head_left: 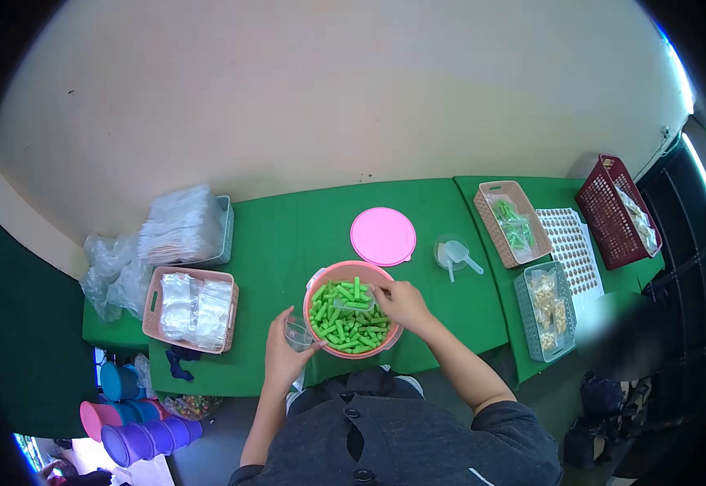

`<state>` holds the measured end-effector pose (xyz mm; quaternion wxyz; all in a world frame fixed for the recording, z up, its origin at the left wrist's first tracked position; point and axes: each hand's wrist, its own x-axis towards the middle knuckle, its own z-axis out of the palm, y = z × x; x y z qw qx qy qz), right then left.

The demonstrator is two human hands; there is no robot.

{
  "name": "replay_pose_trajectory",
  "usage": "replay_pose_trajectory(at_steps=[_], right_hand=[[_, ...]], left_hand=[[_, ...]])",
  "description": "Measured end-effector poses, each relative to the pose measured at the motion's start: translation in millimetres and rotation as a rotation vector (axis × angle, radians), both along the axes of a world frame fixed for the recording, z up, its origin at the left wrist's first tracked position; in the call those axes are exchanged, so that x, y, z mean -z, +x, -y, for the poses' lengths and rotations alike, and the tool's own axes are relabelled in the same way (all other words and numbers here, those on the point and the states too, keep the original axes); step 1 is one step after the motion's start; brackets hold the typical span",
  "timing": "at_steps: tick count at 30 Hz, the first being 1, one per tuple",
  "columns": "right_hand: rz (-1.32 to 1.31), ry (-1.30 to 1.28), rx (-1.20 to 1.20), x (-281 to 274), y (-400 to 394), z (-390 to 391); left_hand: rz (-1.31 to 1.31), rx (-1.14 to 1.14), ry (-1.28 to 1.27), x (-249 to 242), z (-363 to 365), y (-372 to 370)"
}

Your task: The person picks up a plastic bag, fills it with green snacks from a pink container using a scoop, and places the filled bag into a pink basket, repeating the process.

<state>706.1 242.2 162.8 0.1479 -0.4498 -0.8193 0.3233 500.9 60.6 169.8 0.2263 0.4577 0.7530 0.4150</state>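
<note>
In front of me a pink round tub (392, 338) holds many short green snack sticks (345, 330). My right hand (401, 306) is closed at the tub's right side, gripping a clear scoop (356, 305) that has green sticks on it. Just outside the left rim, my left hand (285, 348) holds a clear plastic bag (296, 332) with its mouth spread between thumb and fingers. No green sticks can be made out inside the bag. Behind the tub lies a round pink lid (383, 236).
Left are baskets of clear bags (197, 308) and white packets (181, 227). To the right are white scoops (456, 255), a basket of green packs (513, 223), a basket of pale snack packs (546, 312), a sticker sheet (567, 247) and a maroon basket (608, 215).
</note>
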Motion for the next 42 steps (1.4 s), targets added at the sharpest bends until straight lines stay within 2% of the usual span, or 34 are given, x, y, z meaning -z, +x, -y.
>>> replay_pose_trajectory(at_steps=[2,5,8,12,14,21,23,28,36,39,41,42], right_hand=[[-0.070,0.026,-0.068,-7,5,-3],[-0.137,0.005,-0.034,-14,7,-3],[-0.104,-0.078,-0.084,-13,12,-6],[-0.067,-0.054,-0.092,-8,15,-6],[-0.183,-0.068,-0.089,-7,15,-2],[-0.174,-0.134,-0.100,-20,19,-5],[-0.177,-0.151,-0.179,-19,21,-6],[-0.164,-0.108,-0.175,-33,20,-7],[-0.121,-0.014,-0.260,-52,15,6],[-0.163,0.042,-0.245,-67,14,12],[-0.380,-0.114,-0.226,-94,14,21],[-0.380,-0.115,-0.227,-99,16,24]], left_hand=[[-0.022,-0.007,0.012,-10,-1,-1],[-0.030,-0.010,0.037,-16,-6,-4],[-0.085,0.010,0.070,-14,-10,-6],[-0.109,0.031,0.085,-14,-14,-5],[-0.120,0.038,0.071,-14,-14,-3],[-0.241,0.116,0.078,-20,-19,1],[-0.268,0.136,0.066,-20,-21,3],[-0.437,0.213,0.048,-23,-30,9],[-0.543,0.297,0.124,-20,-42,27],[-0.558,0.323,0.117,-19,-44,33],[-0.573,0.329,0.117,-19,-46,36],[-0.494,0.315,0.161,-20,-47,36]])
